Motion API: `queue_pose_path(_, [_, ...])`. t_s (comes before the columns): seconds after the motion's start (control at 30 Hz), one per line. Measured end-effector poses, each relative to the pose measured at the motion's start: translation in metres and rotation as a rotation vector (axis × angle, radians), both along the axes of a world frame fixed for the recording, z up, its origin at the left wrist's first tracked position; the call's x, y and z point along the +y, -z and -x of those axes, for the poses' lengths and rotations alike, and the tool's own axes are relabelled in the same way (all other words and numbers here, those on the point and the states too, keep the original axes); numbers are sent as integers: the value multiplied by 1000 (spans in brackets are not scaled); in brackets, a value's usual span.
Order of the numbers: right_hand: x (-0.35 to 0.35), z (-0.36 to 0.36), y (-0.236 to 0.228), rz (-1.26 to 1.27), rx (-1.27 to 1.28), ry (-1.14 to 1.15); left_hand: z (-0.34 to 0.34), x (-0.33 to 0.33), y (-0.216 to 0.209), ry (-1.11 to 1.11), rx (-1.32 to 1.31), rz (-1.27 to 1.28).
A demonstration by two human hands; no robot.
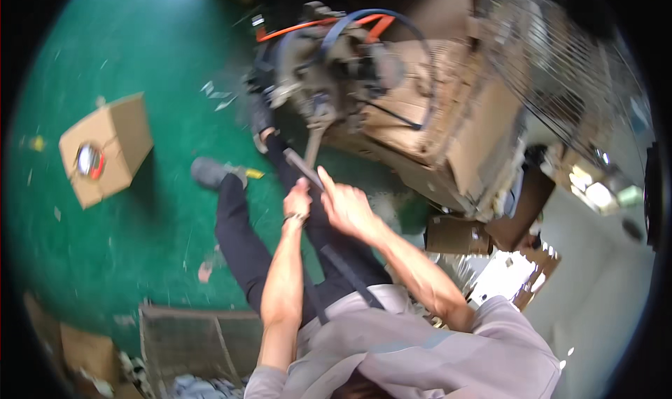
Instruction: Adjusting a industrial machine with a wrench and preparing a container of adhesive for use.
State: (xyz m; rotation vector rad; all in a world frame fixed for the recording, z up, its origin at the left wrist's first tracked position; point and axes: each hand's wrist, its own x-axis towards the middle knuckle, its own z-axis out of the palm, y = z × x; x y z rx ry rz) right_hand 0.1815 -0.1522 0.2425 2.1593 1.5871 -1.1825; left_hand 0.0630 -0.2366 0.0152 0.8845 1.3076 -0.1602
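My right hand (348, 206) is closed on a flat grey-brown bar (302, 166), which slants up and left from its fingers. Close beside it, my left hand (297, 199) is also closed, with a band round its wrist; blur hides what its fingers hold. Just beyond both hands, a pale arm (315, 141) sticks out toward me from a machine (332, 66) with blue hoses and orange parts. I cannot tell whether the bar touches that arm.
Cardboard boxes (448, 147) are stacked right of the machine, near a wire fan guard (553, 63). On the green floor (182, 56) at left stands a carton (112, 168) with a tape roll (89, 162) on it. A mesh crate (189, 329) sits at lower left.
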Motion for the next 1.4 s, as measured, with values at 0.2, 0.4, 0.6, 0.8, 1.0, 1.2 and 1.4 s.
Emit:
queue_pose_path(0.2, [-60, -82, -185, -462, -380, 533, -14, 26, -75, -201, -35, 227])
queue_pose_path(0.4, [-43, -117, -165, -651, -745, 222, -12, 35, -121, -289, 37, 204])
queue_pose_path(0.6, [-58, -85, 50, 46, 505, 1137, -54, 43, -148, -119, 54, 205])
queue_pose_path(0.8, [-27, -107, 99, 286, 831, 1253, -128, -11, -111, -544, -372, 779])
queue_pose_path(1.0, [-15, -166, 82, 389, 763, 1132, -145, 24, -160, -726, -888, 868])
queue_pose_path(1.2, [47, -106, 56, 394, 776, 1325, -64, 91, -218, -368, -89, 137])
queue_pose_path(1.4, [113, -15, 86, 91, 971, 1773, -49, 184, -218, -323, 122, -847])
